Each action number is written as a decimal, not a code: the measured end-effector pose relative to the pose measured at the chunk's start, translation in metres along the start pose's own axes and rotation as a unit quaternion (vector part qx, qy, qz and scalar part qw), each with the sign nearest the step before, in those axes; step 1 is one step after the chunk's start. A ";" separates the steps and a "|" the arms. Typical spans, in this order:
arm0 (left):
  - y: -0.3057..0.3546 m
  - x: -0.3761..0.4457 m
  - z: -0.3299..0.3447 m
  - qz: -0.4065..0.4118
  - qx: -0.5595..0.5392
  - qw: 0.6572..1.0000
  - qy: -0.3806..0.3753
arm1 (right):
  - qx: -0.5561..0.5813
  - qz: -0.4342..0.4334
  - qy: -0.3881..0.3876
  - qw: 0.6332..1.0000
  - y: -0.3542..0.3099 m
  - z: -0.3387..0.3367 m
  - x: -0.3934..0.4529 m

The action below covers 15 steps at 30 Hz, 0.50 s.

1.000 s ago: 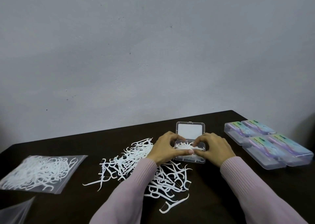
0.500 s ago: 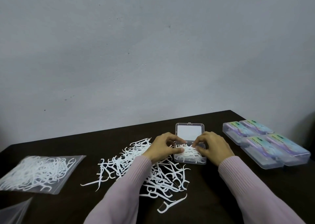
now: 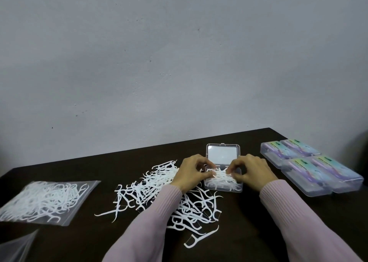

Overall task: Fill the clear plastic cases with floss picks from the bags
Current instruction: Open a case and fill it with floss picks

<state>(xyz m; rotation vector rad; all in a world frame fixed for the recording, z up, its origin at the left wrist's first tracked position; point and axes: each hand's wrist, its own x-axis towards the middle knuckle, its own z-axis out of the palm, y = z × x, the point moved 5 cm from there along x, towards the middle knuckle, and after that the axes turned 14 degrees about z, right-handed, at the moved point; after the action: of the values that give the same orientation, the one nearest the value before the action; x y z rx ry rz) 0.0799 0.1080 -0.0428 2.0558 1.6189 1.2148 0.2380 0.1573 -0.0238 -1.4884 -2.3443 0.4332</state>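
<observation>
An open clear plastic case (image 3: 223,188) stands mid-table, its lid (image 3: 223,154) tilted up behind it, white floss picks heaped inside. My left hand (image 3: 192,172) and my right hand (image 3: 251,171) meet over the case, fingertips pinching the bunch of floss picks (image 3: 220,175) at its top. A loose pile of floss picks (image 3: 159,190) spreads left of the case and toward me. A clear bag of floss picks (image 3: 43,200) lies at the far left.
Several closed clear cases with coloured labels (image 3: 310,166) sit in a block at the right, close to the table's right edge. Another clear bag's corner (image 3: 14,247) shows bottom left. A grey wall rises just behind the dark table (image 3: 249,222).
Both hands' fingertips have drawn closer together over the case, and the picks now sit heaped higher inside it. The view has shifted slightly.
</observation>
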 end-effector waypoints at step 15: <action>0.000 0.000 0.007 0.010 0.010 1.000 -0.014 | -0.028 -0.046 0.005 0.999 -0.011 0.006 -0.005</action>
<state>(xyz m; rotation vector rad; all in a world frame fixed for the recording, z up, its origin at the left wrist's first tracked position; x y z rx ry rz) 0.0850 0.1101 -0.0473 2.0950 1.6082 1.1759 0.2288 0.1476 -0.0251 -1.3969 -2.4232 0.3394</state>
